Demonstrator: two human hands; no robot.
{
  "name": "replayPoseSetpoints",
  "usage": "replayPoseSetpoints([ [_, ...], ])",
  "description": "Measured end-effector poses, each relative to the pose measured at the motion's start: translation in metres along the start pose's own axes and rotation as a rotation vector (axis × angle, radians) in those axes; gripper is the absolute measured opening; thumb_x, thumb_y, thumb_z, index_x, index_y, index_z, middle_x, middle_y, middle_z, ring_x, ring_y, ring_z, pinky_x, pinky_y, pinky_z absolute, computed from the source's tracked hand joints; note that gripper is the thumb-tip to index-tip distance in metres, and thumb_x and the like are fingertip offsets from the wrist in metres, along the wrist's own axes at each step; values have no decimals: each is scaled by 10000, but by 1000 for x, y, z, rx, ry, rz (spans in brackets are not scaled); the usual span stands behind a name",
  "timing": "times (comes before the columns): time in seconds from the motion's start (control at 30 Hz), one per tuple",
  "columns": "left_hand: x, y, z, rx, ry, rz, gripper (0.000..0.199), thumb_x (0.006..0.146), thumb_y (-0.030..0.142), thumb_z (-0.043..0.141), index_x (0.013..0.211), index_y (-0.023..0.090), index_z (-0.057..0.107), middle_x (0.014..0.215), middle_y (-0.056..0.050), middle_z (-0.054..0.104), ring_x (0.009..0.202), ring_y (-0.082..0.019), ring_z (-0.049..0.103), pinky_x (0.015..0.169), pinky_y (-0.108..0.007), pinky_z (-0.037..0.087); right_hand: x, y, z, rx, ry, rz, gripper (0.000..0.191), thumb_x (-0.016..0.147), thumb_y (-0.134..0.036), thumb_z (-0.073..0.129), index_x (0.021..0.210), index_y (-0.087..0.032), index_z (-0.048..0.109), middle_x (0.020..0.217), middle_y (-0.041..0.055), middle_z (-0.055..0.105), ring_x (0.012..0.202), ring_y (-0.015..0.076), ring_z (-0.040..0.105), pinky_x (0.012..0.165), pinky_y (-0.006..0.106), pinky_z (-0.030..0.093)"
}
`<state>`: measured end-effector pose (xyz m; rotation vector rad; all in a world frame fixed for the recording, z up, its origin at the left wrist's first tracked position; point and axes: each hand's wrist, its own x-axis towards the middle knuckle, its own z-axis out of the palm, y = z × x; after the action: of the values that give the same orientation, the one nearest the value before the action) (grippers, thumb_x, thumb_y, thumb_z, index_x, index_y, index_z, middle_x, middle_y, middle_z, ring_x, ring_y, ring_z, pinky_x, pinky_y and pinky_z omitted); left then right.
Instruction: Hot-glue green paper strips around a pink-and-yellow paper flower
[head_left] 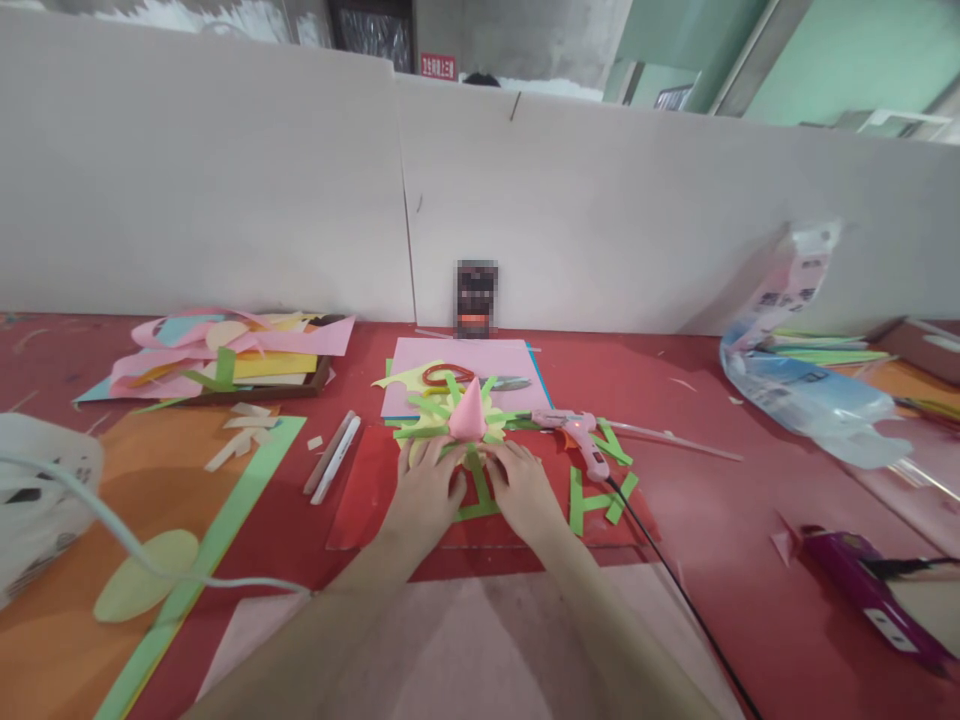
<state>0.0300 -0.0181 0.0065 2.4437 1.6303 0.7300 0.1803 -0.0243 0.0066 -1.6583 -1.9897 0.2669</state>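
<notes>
A paper flower stands in front of me, with a pink paper cone (468, 412) upright at its centre. Pale yellow scalloped paper (424, 412) spreads around the cone, and green paper strips (420, 431) stick out from it. My left hand (429, 484) is bent over the flower's near left edge, fingers closed on it. On the near right edge, my right hand (523, 486) holds it in the same way; some fingertips are hidden. Between the hands a green strip (481, 482) runs down over the red board (367, 490).
A pink glue gun (577, 432) lies right of the flower, its black cord (660, 555) running toward me. Scissors (448, 374) lie behind on pink paper (480, 352). Two pens (335, 457) lie left. A purple tool (874, 590) and plastic bag (825, 395) are at right.
</notes>
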Motion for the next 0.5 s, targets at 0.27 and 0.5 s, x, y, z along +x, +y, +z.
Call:
replayPoseSetpoints([
  [0.27,0,-2,1,-10,1,-8,335,774,141,447,1067,262,555,1147,-27,530,1088,-214,446,1028,-447,201,-5,-10,1,-289,-58,-68,423,822,-113,387,1209,-248,491,956,86,560,888,222,486,742,355,346],
  [0.5,0,-2,2,0,1,-4,329,786,143,438,1067,266,556,1140,-20,535,1073,-213,446,1027,-449,195,-6,-22,-1,-425,-89,-95,424,822,-87,349,1213,-190,479,1022,112,548,918,241,468,746,377,356],
])
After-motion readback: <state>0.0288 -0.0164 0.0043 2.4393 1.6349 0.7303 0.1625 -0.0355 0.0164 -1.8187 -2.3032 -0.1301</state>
